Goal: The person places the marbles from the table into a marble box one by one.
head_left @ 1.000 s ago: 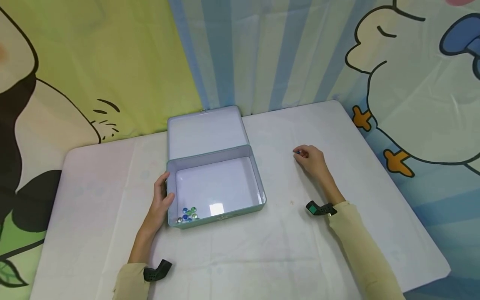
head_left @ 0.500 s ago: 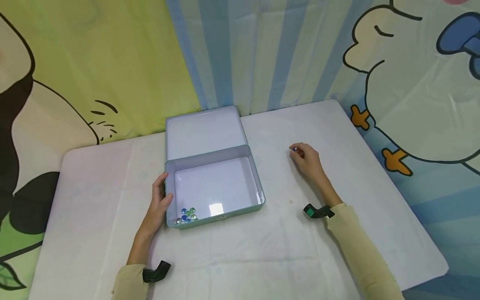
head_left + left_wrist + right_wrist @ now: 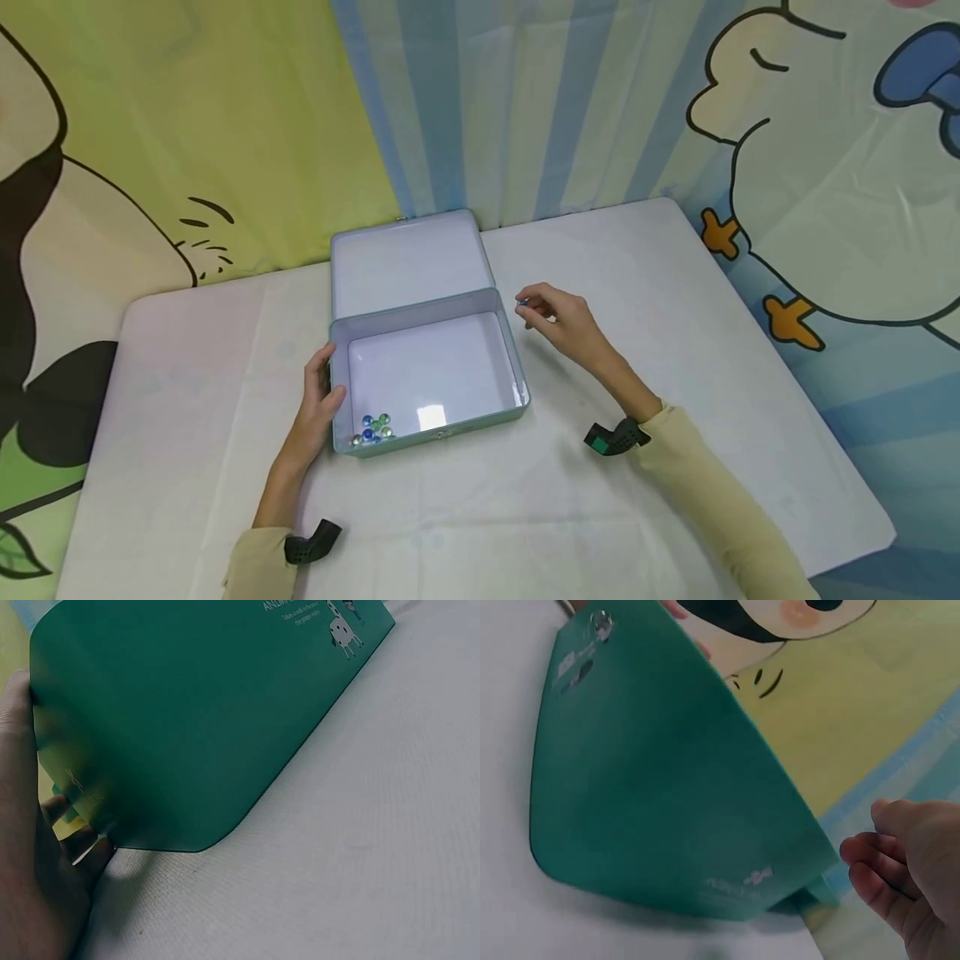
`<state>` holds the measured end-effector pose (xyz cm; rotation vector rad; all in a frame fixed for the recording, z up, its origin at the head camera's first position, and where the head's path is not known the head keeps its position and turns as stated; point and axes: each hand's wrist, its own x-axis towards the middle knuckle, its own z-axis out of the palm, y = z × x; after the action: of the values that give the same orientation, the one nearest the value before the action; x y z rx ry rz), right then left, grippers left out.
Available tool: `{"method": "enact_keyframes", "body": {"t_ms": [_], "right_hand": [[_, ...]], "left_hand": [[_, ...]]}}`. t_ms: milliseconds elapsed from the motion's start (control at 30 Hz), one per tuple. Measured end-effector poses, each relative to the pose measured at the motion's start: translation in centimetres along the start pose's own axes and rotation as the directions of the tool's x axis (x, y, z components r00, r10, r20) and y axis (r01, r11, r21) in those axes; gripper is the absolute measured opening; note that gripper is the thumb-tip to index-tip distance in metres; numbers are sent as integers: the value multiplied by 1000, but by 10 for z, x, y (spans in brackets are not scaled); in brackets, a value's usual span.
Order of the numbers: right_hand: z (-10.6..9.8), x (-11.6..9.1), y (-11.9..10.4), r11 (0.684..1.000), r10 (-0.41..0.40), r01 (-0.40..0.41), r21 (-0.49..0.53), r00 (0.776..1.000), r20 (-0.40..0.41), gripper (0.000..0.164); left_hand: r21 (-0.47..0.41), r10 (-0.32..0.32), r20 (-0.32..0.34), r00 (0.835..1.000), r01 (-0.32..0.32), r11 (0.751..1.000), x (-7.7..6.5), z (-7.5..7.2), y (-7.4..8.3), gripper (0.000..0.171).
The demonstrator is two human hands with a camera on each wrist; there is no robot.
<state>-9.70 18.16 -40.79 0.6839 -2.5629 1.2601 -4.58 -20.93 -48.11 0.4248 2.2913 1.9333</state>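
A green tin box (image 3: 480,421) with a pale inside stands on the table, its lid (image 3: 412,262) swung back. My left hand (image 3: 313,421) holds the box's left wall, thumb over the rim and fingers along the outside. In the left wrist view, the fingers of the left hand (image 3: 26,825) lie against the box's green side (image 3: 172,735). Several blue, green and clear glass marbles (image 3: 369,435) gather in the near left corner inside. My right hand (image 3: 566,321) pinches a blue marble (image 3: 522,302) between thumb and fingertips, just beyond the box's right rim.
A white cloth covers the table (image 3: 712,333), whose far edge meets a printed cartoon curtain (image 3: 510,108). The lid leans near that curtain. Dark wrist devices sit at the left wrist (image 3: 313,542) and the right wrist (image 3: 615,437).
My right hand has moved left with the blue marble, from the right part of the table to beside the box. The left hand stays on the box, and the marbles inside have not moved.
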Motion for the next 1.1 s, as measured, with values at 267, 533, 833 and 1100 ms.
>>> {"method": "enact_keyframes", "body": {"t_ms": [267, 533, 833, 1100], "right_hand": [[21, 19, -33, 977, -1, -39, 210, 982, 189, 19], [46, 47, -50, 915, 27, -172, 365, 929, 370, 19], [81, 84, -66, 927, -5, -200, 319, 841, 541, 21], [119, 100, -65, 965, -60, -127, 228, 742, 668, 20]], "left_hand": [[-9, -2, -7, 1000, 2, 1000, 2, -1, 2, 60], [-10, 7, -19, 1000, -7, 1000, 2, -3, 3, 60], [-36, 13, -4, 1000, -14, 999, 3, -3, 2, 59], [-26, -5, -8, 1000, 5, 1000, 3, -1, 3, 59]]}}
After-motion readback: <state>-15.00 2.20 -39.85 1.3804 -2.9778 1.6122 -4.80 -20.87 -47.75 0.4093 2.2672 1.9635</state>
